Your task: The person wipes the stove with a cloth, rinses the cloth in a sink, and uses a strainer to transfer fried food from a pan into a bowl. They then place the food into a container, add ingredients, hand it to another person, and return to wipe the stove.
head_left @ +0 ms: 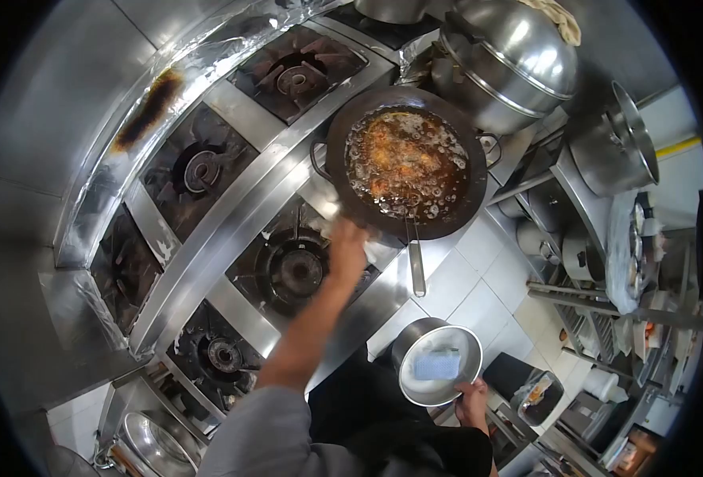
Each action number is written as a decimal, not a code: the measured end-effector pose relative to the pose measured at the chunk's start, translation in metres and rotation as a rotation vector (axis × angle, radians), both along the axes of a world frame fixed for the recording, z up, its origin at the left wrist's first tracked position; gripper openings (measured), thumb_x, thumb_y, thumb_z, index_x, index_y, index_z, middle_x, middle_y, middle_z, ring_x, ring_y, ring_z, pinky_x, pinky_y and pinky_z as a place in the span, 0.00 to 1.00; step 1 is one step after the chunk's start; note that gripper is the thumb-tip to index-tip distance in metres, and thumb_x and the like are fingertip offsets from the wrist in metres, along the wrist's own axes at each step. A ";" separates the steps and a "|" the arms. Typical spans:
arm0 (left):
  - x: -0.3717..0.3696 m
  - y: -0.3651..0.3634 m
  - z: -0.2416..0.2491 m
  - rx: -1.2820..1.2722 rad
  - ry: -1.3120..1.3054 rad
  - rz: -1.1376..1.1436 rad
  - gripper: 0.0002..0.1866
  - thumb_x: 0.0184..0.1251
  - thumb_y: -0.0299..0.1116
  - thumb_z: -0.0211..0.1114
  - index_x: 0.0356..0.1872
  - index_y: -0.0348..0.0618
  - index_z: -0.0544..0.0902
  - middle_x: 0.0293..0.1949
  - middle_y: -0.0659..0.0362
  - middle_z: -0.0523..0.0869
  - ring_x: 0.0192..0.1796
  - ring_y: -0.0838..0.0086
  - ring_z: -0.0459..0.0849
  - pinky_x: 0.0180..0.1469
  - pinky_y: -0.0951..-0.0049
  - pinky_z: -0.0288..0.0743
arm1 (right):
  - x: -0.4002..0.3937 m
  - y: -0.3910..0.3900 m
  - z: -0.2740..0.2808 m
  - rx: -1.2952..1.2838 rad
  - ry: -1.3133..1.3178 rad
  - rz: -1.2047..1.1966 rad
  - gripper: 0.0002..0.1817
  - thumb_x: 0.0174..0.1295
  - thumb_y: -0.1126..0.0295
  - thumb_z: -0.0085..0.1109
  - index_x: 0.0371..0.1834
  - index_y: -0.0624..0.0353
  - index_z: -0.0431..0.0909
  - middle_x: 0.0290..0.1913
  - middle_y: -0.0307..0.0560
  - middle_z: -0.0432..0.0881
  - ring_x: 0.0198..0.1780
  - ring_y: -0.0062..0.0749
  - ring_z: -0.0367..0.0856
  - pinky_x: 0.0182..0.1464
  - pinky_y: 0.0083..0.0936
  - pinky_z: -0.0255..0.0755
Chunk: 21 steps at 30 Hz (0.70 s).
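Note:
My left hand (347, 240) is stretched over the stove, just below the rim of a large dark wok (337, 187). Its fingers are blurred, so what they hold, if anything, does not show. Golden-brown pieces of food (403, 151) bubble in the wok's oil. A metal strainer or skimmer (417, 270) rests with its head in the oil and its handle over the rim. Lower right, my right hand (472, 401) grips the rim of a steel pot (415, 338). Inside the pot are something white and a light-blue sheet or packet (437, 364).
Several gas burners (300, 270) spread to the left, with a foil-covered ledge (97, 191) behind. A domed steel vessel (518, 56) stands beyond the wok. Shelves with pots (586, 254) and a dark bin (538, 397) are on the right, above white floor tiles (455, 274).

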<state>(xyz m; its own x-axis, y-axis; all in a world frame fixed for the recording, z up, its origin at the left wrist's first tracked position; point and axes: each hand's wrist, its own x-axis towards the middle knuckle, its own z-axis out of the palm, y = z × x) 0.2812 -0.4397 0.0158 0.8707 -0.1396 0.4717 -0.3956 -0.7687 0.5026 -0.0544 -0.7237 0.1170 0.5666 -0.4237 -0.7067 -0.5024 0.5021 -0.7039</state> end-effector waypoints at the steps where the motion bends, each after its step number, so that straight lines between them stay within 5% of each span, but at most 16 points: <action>1: -0.019 -0.015 -0.009 -0.167 0.055 -0.146 0.14 0.51 0.17 0.61 0.36 0.45 0.88 0.47 0.49 0.83 0.55 0.51 0.80 0.59 0.51 0.73 | 0.004 0.004 0.007 0.013 0.006 -0.035 0.15 0.47 0.89 0.53 0.38 0.67 0.83 0.36 0.51 0.87 0.33 0.37 0.86 0.37 0.29 0.79; 4: -0.037 -0.024 -0.019 -0.122 0.028 -0.207 0.14 0.49 0.16 0.63 0.36 0.44 0.88 0.46 0.49 0.84 0.55 0.51 0.80 0.58 0.53 0.74 | -0.010 -0.008 -0.001 0.017 0.029 -0.023 0.14 0.48 0.89 0.53 0.37 0.67 0.82 0.33 0.49 0.86 0.31 0.35 0.85 0.33 0.29 0.80; 7: -0.016 -0.002 -0.006 -0.291 0.356 -0.210 0.14 0.48 0.15 0.64 0.36 0.43 0.87 0.45 0.48 0.85 0.55 0.50 0.81 0.58 0.54 0.75 | -0.029 -0.018 -0.004 -0.055 0.045 -0.045 0.13 0.48 0.88 0.53 0.36 0.67 0.81 0.31 0.47 0.84 0.29 0.33 0.84 0.30 0.29 0.79; 11: -0.058 -0.023 0.003 -0.147 0.244 -0.247 0.26 0.45 0.12 0.61 0.49 0.45 0.83 0.47 0.48 0.84 0.56 0.49 0.81 0.61 0.55 0.74 | -0.023 -0.022 0.009 -0.018 0.140 -0.001 0.16 0.47 0.84 0.54 0.41 0.64 0.82 0.32 0.45 0.84 0.28 0.31 0.82 0.26 0.26 0.75; 13: -0.048 0.001 0.020 -0.365 0.329 -0.083 0.24 0.48 0.15 0.63 0.50 0.45 0.83 0.50 0.48 0.84 0.58 0.49 0.80 0.64 0.54 0.72 | -0.036 -0.032 -0.005 -0.052 0.134 0.075 0.16 0.47 0.84 0.54 0.40 0.64 0.81 0.32 0.44 0.84 0.27 0.30 0.82 0.22 0.26 0.73; 15: -0.023 0.062 0.068 -0.196 0.224 0.138 0.23 0.50 0.18 0.63 0.51 0.46 0.83 0.50 0.48 0.84 0.57 0.48 0.80 0.63 0.54 0.72 | -0.045 -0.040 -0.020 -0.124 0.054 0.019 0.15 0.47 0.84 0.53 0.39 0.64 0.81 0.32 0.44 0.84 0.26 0.31 0.81 0.21 0.26 0.71; 17: 0.010 0.133 0.066 -0.034 0.069 0.321 0.19 0.49 0.19 0.61 0.45 0.44 0.84 0.44 0.48 0.85 0.52 0.49 0.82 0.56 0.51 0.75 | -0.046 -0.044 -0.018 -0.113 0.059 0.054 0.14 0.47 0.84 0.53 0.38 0.65 0.81 0.32 0.44 0.84 0.26 0.31 0.81 0.21 0.26 0.70; 20: 0.025 0.211 0.021 0.274 0.422 0.291 0.16 0.46 0.23 0.63 0.41 0.44 0.85 0.43 0.48 0.85 0.50 0.50 0.82 0.55 0.51 0.76 | -0.030 -0.031 -0.006 -0.109 -0.003 0.003 0.10 0.48 0.82 0.55 0.35 0.64 0.80 0.29 0.43 0.83 0.22 0.30 0.79 0.19 0.25 0.68; 21: 0.017 0.216 0.014 0.298 0.450 0.061 0.15 0.45 0.24 0.64 0.39 0.44 0.85 0.42 0.48 0.85 0.50 0.49 0.83 0.54 0.50 0.76 | -0.026 -0.029 -0.006 -0.103 -0.007 0.009 0.10 0.48 0.82 0.55 0.35 0.64 0.80 0.29 0.43 0.83 0.22 0.30 0.79 0.19 0.25 0.68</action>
<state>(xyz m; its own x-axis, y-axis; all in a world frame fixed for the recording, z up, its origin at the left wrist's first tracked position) 0.2982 -0.2238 0.0300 0.9882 -0.1530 -0.0022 -0.1414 -0.9185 0.3692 -0.0803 -0.7527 0.1111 0.5754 -0.4884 -0.6560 -0.5020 0.4223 -0.7547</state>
